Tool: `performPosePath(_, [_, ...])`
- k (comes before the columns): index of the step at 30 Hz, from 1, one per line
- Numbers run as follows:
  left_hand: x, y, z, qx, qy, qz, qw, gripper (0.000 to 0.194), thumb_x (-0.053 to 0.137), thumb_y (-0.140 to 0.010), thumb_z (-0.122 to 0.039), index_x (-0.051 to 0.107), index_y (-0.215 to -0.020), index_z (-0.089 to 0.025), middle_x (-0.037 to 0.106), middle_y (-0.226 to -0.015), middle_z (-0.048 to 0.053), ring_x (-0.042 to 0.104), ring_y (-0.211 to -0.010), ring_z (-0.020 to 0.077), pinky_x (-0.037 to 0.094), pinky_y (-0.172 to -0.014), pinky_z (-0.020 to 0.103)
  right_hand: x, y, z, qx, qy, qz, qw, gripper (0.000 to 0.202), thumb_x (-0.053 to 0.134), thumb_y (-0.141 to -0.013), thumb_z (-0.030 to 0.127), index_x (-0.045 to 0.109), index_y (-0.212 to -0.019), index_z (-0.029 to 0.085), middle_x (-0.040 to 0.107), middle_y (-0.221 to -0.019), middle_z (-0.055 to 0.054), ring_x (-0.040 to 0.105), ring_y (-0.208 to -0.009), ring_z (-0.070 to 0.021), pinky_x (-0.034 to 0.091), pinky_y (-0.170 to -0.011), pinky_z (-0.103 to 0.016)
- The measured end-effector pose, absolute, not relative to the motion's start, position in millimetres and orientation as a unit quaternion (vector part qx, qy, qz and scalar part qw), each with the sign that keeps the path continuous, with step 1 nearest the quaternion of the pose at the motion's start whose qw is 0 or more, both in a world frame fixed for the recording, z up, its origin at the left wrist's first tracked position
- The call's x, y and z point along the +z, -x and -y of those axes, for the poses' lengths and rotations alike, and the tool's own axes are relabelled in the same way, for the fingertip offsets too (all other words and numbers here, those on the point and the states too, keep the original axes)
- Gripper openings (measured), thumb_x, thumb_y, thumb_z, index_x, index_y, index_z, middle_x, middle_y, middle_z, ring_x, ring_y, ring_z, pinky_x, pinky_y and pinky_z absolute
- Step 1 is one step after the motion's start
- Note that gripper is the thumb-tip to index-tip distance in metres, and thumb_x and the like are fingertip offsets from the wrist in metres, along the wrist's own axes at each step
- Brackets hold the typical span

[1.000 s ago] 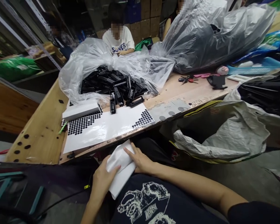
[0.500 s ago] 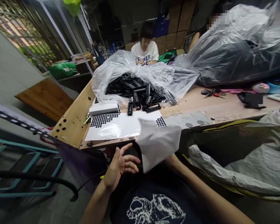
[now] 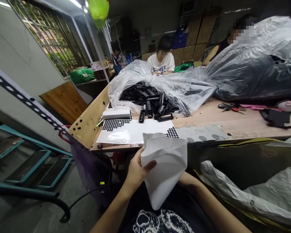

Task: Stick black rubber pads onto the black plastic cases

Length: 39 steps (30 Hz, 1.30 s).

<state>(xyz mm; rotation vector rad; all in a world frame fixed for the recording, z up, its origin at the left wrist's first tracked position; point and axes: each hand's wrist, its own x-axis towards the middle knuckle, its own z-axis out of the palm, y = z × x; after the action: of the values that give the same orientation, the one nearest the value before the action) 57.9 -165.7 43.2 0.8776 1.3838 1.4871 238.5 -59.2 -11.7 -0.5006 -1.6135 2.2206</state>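
Observation:
A limp, creased white sheet (image 3: pixel 166 168), seemingly paper, hangs in front of my body just short of the table edge. My left hand (image 3: pixel 137 170) grips its left side, with the thumb lying over the front. Behind its right side is my right hand (image 3: pixel 186 180); the sheet hides those fingers, but that hand held it up alone a moment earlier. On the table just beyond lies a glossy white sheet (image 3: pixel 135 131) with rows of black round dots. A white, box-like piece (image 3: pixel 116 114) rests on its far left part.
Black plastic parts (image 3: pixel 145 97) spill from a clear plastic bag (image 3: pixel 191 87). Scissors or pliers (image 3: pixel 232 108) lie to the right. A larger filled bag (image 3: pixel 254 71) stands behind them. An open sack (image 3: pixel 223 184) is at my right. A person (image 3: pixel 161 61) sits across the table.
My left hand, open and apart from the white sheet before, has moved up and right and closed on its left side. The sheet now hangs lower. The camera view has shifted.

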Motion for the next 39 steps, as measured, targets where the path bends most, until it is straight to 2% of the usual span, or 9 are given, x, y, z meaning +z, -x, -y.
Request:
performPosePath(7, [28.9, -40.2, 155.5, 0.743, -0.118, -0.543, 0.374, 0.057, 0.093, -0.065, -0.047, 0.073, -0.105, -0.012, 0.078, -0.096, 0.011, 0.075, -0.081, 0.0241, 0.058, -0.075, 0.033, -43.0, -243.1, 48.4, 0.799, 0.203, 0.56, 0.08, 0.054, 0.093, -0.065, 0.04, 0.076, -0.111, 0.017, 0.079, -0.104, -0.011, 0.074, -0.097, -0.0315, 0.059, -0.092, -0.049])
performPosePath(12, [14.1, -16.7, 161.0, 0.791, -0.048, -0.601, 0.106, 0.054, 0.087, -0.071, -0.05, 0.072, -0.108, -0.014, 0.077, -0.107, 0.012, 0.075, -0.097, 0.0276, 0.058, -0.083, 0.035, -46.1, -239.5, 46.3, 0.801, 0.26, 0.497, 0.207, 0.073, 0.052, -0.09, 0.074, 0.046, -0.148, 0.03, 0.059, -0.147, -0.014, 0.061, -0.13, -0.032, 0.05, -0.106, -0.054])
performPosePath(15, [8.9, -23.6, 165.6, 0.746, -0.089, -0.66, 0.012, 0.048, 0.084, -0.075, -0.051, 0.074, -0.105, -0.015, 0.077, -0.109, 0.012, 0.073, -0.103, 0.0294, 0.056, -0.087, 0.036, -32.3, -235.5, 60.8, 0.64, 0.321, 0.614, 0.331, 0.087, 0.062, -0.086, 0.072, 0.031, -0.157, 0.032, 0.031, -0.167, -0.014, 0.031, -0.154, -0.035, 0.03, -0.121, -0.059])
performPosePath(18, [12.3, -50.4, 165.1, 0.748, -0.135, -0.641, 0.104, 0.048, 0.087, -0.071, -0.051, 0.072, -0.102, -0.016, 0.078, -0.101, 0.009, 0.074, -0.095, 0.0276, 0.058, -0.083, 0.034, -13.0, -230.4, 81.3, 0.471, 0.283, 0.758, 0.352, 0.106, 0.082, -0.076, 0.059, 0.026, -0.161, 0.03, 0.023, -0.171, -0.014, 0.017, -0.158, -0.0373, 0.013, -0.127, -0.06])
performPosePath(21, [20.6, -78.4, 159.2, 0.774, -0.124, -0.542, 0.304, 0.061, 0.091, -0.067, -0.051, 0.068, -0.112, -0.017, 0.077, -0.104, 0.009, 0.076, -0.089, 0.0267, 0.06, -0.078, 0.034, -0.2, -223.9, 91.4, 0.529, 0.229, 0.758, 0.304, 0.117, 0.089, -0.069, 0.054, 0.024, -0.163, 0.026, 0.04, -0.163, -0.017, 0.042, -0.147, -0.0376, 0.035, -0.12, -0.056])
performPosePath(24, [25.7, -91.8, 147.8, 0.747, -0.143, -0.51, 0.403, 0.066, 0.092, -0.066, -0.05, 0.064, -0.116, -0.016, 0.076, -0.105, 0.01, 0.076, -0.088, 0.0249, 0.061, -0.077, 0.033, 3.7, -227.6, 77.8, 0.594, 0.212, 0.741, 0.231, 0.079, 0.078, -0.081, 0.054, 0.052, -0.147, 0.018, 0.07, -0.131, -0.012, 0.069, -0.114, -0.0315, 0.06, -0.091, -0.042])
performPosePath(29, [24.3, -97.6, 123.4, 0.725, -0.307, -0.514, 0.342, 0.061, 0.083, -0.08, -0.046, 0.058, -0.13, -0.022, 0.072, -0.121, 0.009, 0.072, -0.107, 0.0225, 0.058, -0.094, 0.033, 23.4, -307.0, 7.5, 0.476, 0.354, 0.777, 0.21, 0.02, 0.069, -0.083, 0.032, 0.075, -0.09, 0.015, 0.078, -0.093, -0.007, 0.073, -0.091, -0.0307, 0.061, -0.077, -0.04])
performPosePath(35, [10.0, -114.8, 101.6, 0.614, -0.414, -0.558, 0.374, 0.048, 0.077, -0.083, -0.051, 0.064, -0.116, -0.019, 0.071, -0.115, 0.012, 0.07, -0.107, 0.0265, 0.058, -0.094, 0.041, 64.8, -457.9, -89.1, 0.254, 0.56, 0.745, 0.26, 0.017, 0.078, -0.061, 0.018, 0.068, -0.072, 0.027, 0.057, -0.148, -0.005, 0.009, -0.157, -0.0389, -0.001, -0.126, -0.063])
performPosePath(39, [3.4, -130.9, 92.8, 0.561, -0.451, -0.566, 0.402, 0.04, 0.074, -0.084, -0.05, 0.066, -0.108, -0.018, 0.072, -0.109, 0.012, 0.072, -0.099, 0.0262, 0.059, -0.088, 0.039, 45.9, -491.9, -100.6, 0.235, 0.615, 0.725, 0.203, 0.016, 0.075, -0.063, 0.017, 0.065, -0.071, 0.026, 0.071, -0.118, -0.012, 0.033, -0.147, -0.0443, 0.01, -0.122, -0.065])
